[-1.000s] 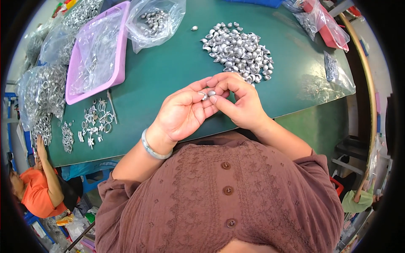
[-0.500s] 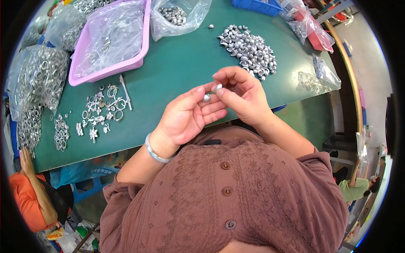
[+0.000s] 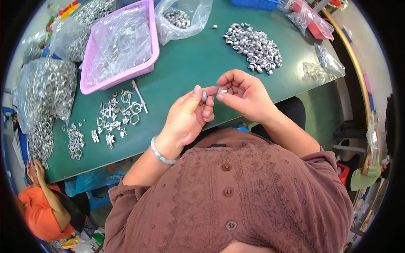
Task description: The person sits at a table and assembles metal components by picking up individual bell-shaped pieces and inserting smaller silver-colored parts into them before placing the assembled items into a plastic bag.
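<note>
Over the table's near edge, my left hand [image 3: 185,118] pinches a small ridged silver metal piece [image 3: 204,96] between thumb and fingers. Close beside it, my right hand [image 3: 249,97] grips another small silver metal piece [image 3: 222,91] at its thumb and fingertips. The two pieces are a short way apart. Beyond my right hand lies a heap of similar rounded silver pieces [image 3: 255,48], with one single piece [image 3: 214,26] off to its left.
On the green table [image 3: 181,63] stand a pink basket [image 3: 154,63] of bagged parts, an open plastic bag [image 3: 198,31] and a bag of rings [image 3: 50,92]. Loose rings and charms [image 3: 114,116] lie left. A person in an orange top [image 3: 46,211] sits at the left edge.
My left hand's fingers have curled in, and the piece in it is now pinched upright. My right hand stays close by with its piece. The view has shifted slightly.
</note>
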